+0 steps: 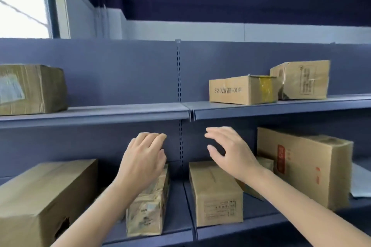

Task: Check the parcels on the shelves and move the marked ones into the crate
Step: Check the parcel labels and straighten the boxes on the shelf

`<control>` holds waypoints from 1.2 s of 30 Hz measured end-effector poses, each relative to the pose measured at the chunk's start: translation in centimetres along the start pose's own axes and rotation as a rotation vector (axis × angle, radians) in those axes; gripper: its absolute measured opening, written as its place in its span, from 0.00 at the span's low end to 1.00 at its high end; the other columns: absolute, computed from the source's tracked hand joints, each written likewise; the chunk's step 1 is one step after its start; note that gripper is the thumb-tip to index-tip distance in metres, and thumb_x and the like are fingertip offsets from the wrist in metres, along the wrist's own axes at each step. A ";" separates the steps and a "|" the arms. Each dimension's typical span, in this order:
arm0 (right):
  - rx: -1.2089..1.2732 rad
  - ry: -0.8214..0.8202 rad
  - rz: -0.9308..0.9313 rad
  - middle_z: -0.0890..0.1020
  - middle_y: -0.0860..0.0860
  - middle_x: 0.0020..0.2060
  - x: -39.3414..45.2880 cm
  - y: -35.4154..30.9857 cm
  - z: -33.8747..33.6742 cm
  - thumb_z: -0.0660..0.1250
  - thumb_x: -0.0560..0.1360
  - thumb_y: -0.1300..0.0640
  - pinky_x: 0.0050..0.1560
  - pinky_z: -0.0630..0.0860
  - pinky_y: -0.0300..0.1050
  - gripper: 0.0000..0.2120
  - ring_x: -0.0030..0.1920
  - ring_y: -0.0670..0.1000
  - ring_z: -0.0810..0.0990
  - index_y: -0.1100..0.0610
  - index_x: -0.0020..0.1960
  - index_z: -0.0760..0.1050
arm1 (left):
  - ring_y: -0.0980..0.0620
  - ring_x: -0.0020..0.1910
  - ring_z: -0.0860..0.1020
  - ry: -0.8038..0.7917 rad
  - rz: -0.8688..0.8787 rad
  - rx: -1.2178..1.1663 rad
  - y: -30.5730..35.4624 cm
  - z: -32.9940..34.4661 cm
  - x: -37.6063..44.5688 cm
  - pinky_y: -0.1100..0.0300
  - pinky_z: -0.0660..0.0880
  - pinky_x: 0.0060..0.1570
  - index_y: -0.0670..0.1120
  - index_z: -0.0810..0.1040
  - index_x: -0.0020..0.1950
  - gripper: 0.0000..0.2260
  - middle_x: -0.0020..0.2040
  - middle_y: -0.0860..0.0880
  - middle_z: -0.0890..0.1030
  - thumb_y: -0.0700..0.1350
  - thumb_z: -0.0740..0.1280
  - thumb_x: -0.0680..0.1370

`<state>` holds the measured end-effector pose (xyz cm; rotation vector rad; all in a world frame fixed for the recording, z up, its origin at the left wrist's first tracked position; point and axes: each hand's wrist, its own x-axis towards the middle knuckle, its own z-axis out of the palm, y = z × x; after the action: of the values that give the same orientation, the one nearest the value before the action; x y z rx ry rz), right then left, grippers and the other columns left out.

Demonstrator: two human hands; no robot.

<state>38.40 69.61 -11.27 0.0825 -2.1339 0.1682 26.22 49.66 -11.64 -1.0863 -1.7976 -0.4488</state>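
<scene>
I see my left hand (143, 158) raised with fingers loosely curled and empty above a narrow taped parcel (148, 206) on the lower shelf (251, 228), while my right hand (230, 152) hangs spread and empty over a printed carton (215, 196) just beside it. More parcels sit on the upper shelf (281, 107), among them a lettered box (239, 90); no crate is in my view

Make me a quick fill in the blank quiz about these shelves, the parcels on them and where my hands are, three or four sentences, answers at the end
1. The box printed 820 XF sits on the ____ shelf.
2. The number of parcels on the upper shelf is ____.
3. The left hand hovers over the narrow taped parcel, and both hands are ____ of any parcel.
4. The right hand is raised above the plain box with a printed table, its fingers ____.

Answers: upper; three; empty; spread
</scene>
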 end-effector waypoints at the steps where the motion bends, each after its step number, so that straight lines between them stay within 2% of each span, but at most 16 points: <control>1: -0.011 0.031 0.018 0.82 0.52 0.54 0.7 0.2 -0.8 0.63 0.71 0.56 0.59 0.68 0.40 0.14 0.56 0.49 0.75 0.59 0.54 0.79 | 0.45 0.46 0.77 0.031 0.018 0.001 -0.1 0.1 0.9 0.54 0.77 0.40 0.43 0.76 0.52 0.15 0.45 0.47 0.82 0.44 0.57 0.70; 4: -0.049 0.103 0.040 0.82 0.53 0.53 2.2 1.2 -3.4 0.66 0.71 0.60 0.59 0.67 0.39 0.12 0.56 0.51 0.76 0.60 0.54 0.79 | 0.46 0.47 0.71 0.091 0.064 -0.036 0.4 0.6 3.5 0.52 0.77 0.42 0.41 0.76 0.51 0.14 0.44 0.45 0.81 0.44 0.57 0.70; 8: -0.116 0.126 0.062 0.81 0.54 0.54 3.2 4.2 -6.6 0.68 0.72 0.63 0.58 0.67 0.40 0.12 0.58 0.54 0.76 0.61 0.55 0.79 | 0.41 0.44 0.76 0.098 0.078 -0.096 2.9 1.6 7.2 0.52 0.76 0.42 0.40 0.77 0.49 0.13 0.42 0.46 0.80 0.43 0.57 0.70; 14: -0.110 0.148 0.177 0.80 0.54 0.57 4.7 11.2 -10.4 0.65 0.74 0.63 0.60 0.67 0.41 0.12 0.60 0.53 0.73 0.61 0.57 0.78 | 0.40 0.48 0.76 0.121 0.092 -0.196 7.8 4.2 13.1 0.51 0.76 0.47 0.40 0.77 0.53 0.16 0.48 0.45 0.81 0.44 0.57 0.71; 19: -0.112 0.036 0.408 0.73 0.54 0.65 8.3 19.8 -11.0 0.63 0.76 0.55 0.58 0.68 0.44 0.19 0.64 0.54 0.71 0.57 0.66 0.68 | 0.43 0.62 0.67 0.022 -0.184 -0.334 12.8 7.7 20.7 0.53 0.66 0.58 0.42 0.68 0.66 0.19 0.63 0.45 0.74 0.43 0.62 0.76; 24: 0.127 -0.068 0.702 0.59 0.55 0.74 12.2 26.6 -10.3 0.66 0.73 0.43 0.67 0.65 0.54 0.38 0.72 0.57 0.61 0.57 0.74 0.52 | 0.41 0.64 0.63 -0.278 -0.398 -0.217 16.4 11.7 26.2 0.49 0.64 0.57 0.42 0.64 0.65 0.19 0.64 0.42 0.68 0.47 0.61 0.75; 27: 0.178 -0.123 0.797 0.56 0.56 0.75 13.6 29.2 -9.7 0.67 0.71 0.41 0.67 0.64 0.56 0.44 0.73 0.59 0.59 0.57 0.75 0.47 | 0.41 0.63 0.64 -0.347 -0.500 -0.220 17.4 13.5 27.2 0.50 0.64 0.55 0.41 0.64 0.62 0.18 0.63 0.43 0.69 0.47 0.60 0.75; 30: 0.411 -0.159 0.871 0.62 0.55 0.72 13.9 30.2 -8.8 0.69 0.69 0.41 0.64 0.67 0.56 0.42 0.71 0.58 0.64 0.58 0.74 0.53 | 0.40 0.64 0.66 -0.497 -0.606 -0.279 17.3 15.1 27.4 0.48 0.66 0.60 0.39 0.62 0.65 0.22 0.62 0.42 0.71 0.49 0.60 0.75; 32: 0.574 -0.122 0.821 0.71 0.52 0.66 13.5 29.9 -8.3 0.70 0.70 0.45 0.62 0.69 0.52 0.35 0.66 0.55 0.69 0.58 0.70 0.62 | 0.40 0.59 0.71 -0.556 -0.642 -0.397 17.1 15.5 27.3 0.50 0.71 0.58 0.36 0.63 0.64 0.22 0.56 0.41 0.75 0.48 0.60 0.76; 34: 0.623 -0.055 0.716 0.75 0.50 0.61 13.1 28.9 -8.2 0.72 0.70 0.50 0.60 0.71 0.48 0.29 0.62 0.53 0.74 0.57 0.66 0.68 | 0.44 0.49 0.74 -0.514 -0.660 -0.516 16.6 14.8 27.1 0.53 0.73 0.49 0.36 0.65 0.61 0.17 0.46 0.43 0.74 0.45 0.60 0.77; 36: 0.679 0.028 0.614 0.76 0.50 0.61 13.0 27.0 -8.7 0.72 0.70 0.55 0.61 0.72 0.46 0.27 0.61 0.51 0.75 0.57 0.67 0.68 | 0.45 0.49 0.73 -0.413 -0.684 -0.641 15.2 13.0 27.0 0.54 0.73 0.48 0.39 0.65 0.60 0.15 0.49 0.44 0.73 0.42 0.62 0.76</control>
<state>35.24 97.70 1.90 -0.1830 -1.9269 1.2359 27.72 79.81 3.17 -0.9881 -2.4765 -1.3627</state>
